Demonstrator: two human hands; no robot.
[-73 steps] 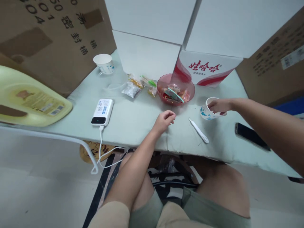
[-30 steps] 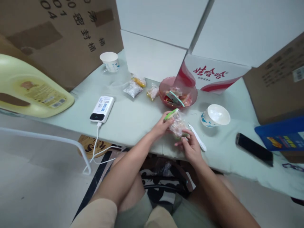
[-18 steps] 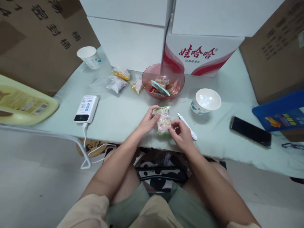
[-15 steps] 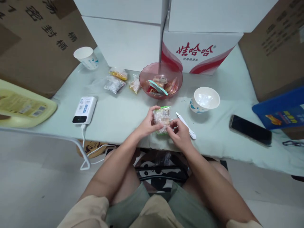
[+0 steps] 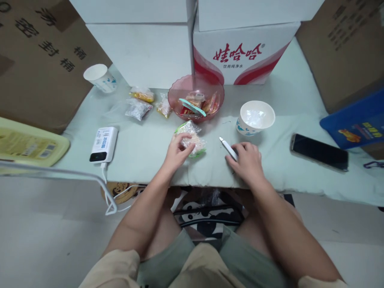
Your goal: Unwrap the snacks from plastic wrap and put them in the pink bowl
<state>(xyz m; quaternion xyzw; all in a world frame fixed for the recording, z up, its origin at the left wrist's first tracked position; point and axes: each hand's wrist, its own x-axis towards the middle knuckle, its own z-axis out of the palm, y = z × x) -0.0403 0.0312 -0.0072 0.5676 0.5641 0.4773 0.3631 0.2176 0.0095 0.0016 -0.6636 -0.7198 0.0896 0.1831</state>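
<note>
My left hand (image 5: 177, 151) has its thumb and fingers on a clear plastic-wrapped snack packet (image 5: 195, 140) with green edges, which lies tilted on the cloth in front of the pink bowl. My right hand (image 5: 248, 162) rests on the table with its thumb and fingers closed around a slim white pen-like tool (image 5: 228, 149). The tool's narrow metallic tip points away and to the left; its rear end is hidden under the hand. Just beyond my right hand stands a white paper cup (image 5: 244, 127) with clear plastic inside.
The pink ribbed bowl (image 5: 177, 94) holds snack packets and a mint-green clip-like item (image 5: 192, 107). Several small packets (image 5: 138, 109) lie left of it. A second paper cup (image 5: 101, 79), a power bank (image 5: 104, 144) with cable, a phone (image 5: 319, 152) and white cartons (image 5: 240, 72) stand around.
My right hand has left the packet, moved right and closed on the white tool. My left hand keeps the packet, now turned and farther left. The camera view has shifted slightly.
</note>
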